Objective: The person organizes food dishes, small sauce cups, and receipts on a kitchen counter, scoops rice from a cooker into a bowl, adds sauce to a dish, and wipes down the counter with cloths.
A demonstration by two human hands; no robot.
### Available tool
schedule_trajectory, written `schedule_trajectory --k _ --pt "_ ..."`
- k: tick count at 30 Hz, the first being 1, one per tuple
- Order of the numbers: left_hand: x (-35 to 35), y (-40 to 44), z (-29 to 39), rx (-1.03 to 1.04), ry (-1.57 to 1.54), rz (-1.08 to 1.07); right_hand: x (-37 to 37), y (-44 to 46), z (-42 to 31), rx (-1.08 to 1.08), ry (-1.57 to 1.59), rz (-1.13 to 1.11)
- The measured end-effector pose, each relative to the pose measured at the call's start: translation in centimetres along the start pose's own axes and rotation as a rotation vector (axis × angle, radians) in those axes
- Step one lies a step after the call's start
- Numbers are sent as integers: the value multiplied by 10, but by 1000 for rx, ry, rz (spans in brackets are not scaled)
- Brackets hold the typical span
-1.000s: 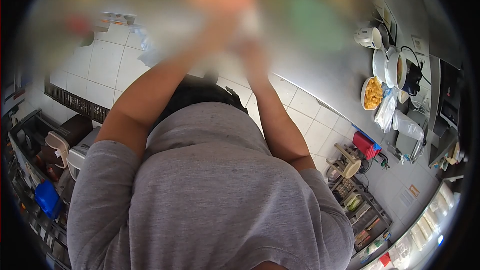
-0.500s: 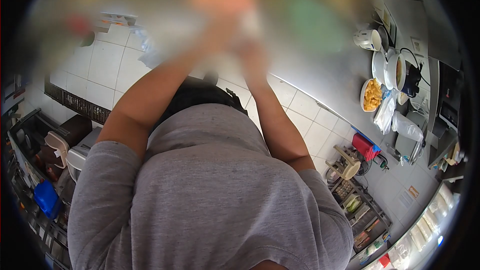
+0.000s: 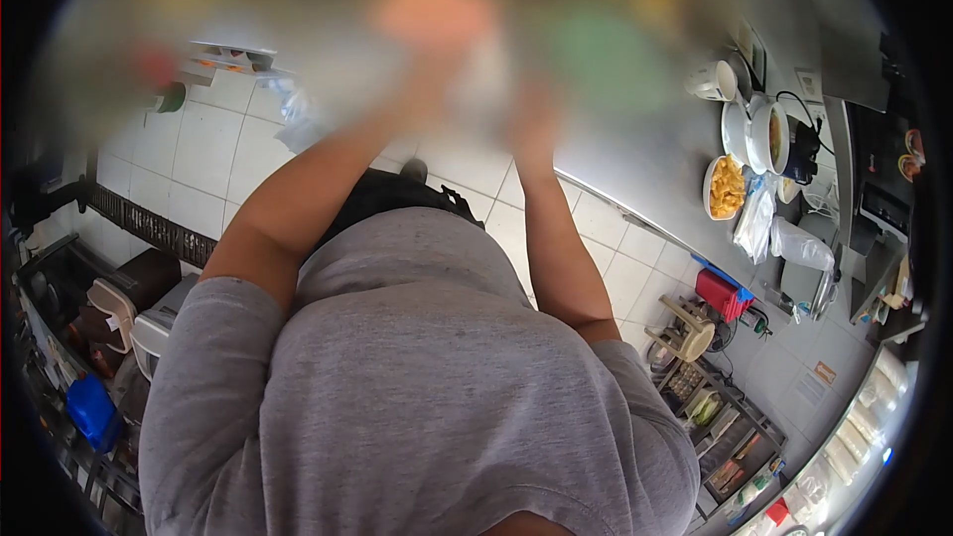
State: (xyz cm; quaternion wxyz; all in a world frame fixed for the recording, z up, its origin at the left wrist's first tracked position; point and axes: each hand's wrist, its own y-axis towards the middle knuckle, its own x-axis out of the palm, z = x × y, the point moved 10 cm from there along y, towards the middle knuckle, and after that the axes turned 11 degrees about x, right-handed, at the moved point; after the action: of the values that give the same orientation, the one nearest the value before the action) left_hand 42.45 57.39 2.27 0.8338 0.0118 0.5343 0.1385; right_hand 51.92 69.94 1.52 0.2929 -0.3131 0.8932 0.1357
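Observation:
The upper part of the view is heavily blurred, so the fingers of both hands are hidden. My left hand reaches forward, just below a blurred salmon-orange shape; I cannot make out whether it touches or holds it. To its right, my right hand is over the edge of the metal counter, nearest to a blurred green shape. What either hand holds, if anything, does not show.
Along the counter's right side are a bowl of yellow-orange food pieces, white bowls, a white tub and plastic bags. A beige stool and red box are at right, a blue container at left.
My right hand has moved right, away from my left hand, towards the green shape. My left hand has shifted slightly left. The view has turned a little.

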Motion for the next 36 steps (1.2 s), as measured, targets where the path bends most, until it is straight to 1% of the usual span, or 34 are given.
schedule_trajectory --k 1,3,4,6,8,10,11,12,14,15,16,17,18,19,20,21,22,23,24,25,26,27,28,30,32,34,36 --pt "-1 -1 -1 8 10 10 -4 1 3 -12 4 11" --pt "-4 -3 -19 -73 -357 61 3 10 -2 -76 -377 -6" --pt "-10 -1 -25 -61 -332 73 -5 14 -9 -94 -362 13" --pt "-20 -9 -50 -204 -1143 354 -38 2 -17 16 -157 23" --pt "-65 -11 -56 -186 -1043 374 -55 -3 -11 26 -203 91" --pt "-115 -7 -57 -164 -1134 354 -64 -5 -3 205 38 93" --pt "-137 -5 -74 -189 -965 377 -68 -6 -11 174 41 129" --pt "-164 -2 -85 -159 -911 401 -72 -6 -20 143 48 168" --pt "-236 -6 -97 -6 -767 587 -69 -4 -43 92 73 204" --pt "-266 -4 -92 -93 -958 537 -66 -3 -56 57 88 206" --pt "-297 -1 -100 -95 -867 533 -62 -1 -65 3 91 220" --pt "-333 1 -107 -30 -800 603 -58 2 -75 -103 67 270" --pt "-382 8 -116 46 -730 671 -54 7 -89 -136 32 270" --pt "-446 10 -118 19 -591 721 -43 15 -88 -48 159 242" --pt "-501 5 -119 -27 -474 769 -38 15 -96 -96 130 280" --pt "-569 5 -133 130 -139 963 -32 20 -107 -134 94 318" --pt "-636 -1 -99 350 49 1051 -31 22 -124 -156 122 354" --pt "-697 2 -83 364 389 1114 -24 27 -128 -74 165 289" --pt "-748 3 -76 371 384 1147 -13 29 -131 11 205 221" --pt "-798 6 -82 425 347 1214 -11 29 -141 -6 239 262" --pt "-850 20 -108 439 341 1244 -5 30 -142 -5 252 283" --pt "-849 24 -80 307 -349 1147 1 31 -137 17 269 297" --pt "-872 41 -87 317 -478 1070 6 31 -135 40 285 312" --pt "-893 62 -63 398 -508 1020 5 21 -142 28 237 373" --pt "-902 88 -39 429 -539 952 9 14 -134 86 204 400" --pt "-908 118 -33 448 -576 894 6 3 -130 129 182 436" --pt "-922 154 -48 357 -614 894 0 -5 -129 166 157 463"
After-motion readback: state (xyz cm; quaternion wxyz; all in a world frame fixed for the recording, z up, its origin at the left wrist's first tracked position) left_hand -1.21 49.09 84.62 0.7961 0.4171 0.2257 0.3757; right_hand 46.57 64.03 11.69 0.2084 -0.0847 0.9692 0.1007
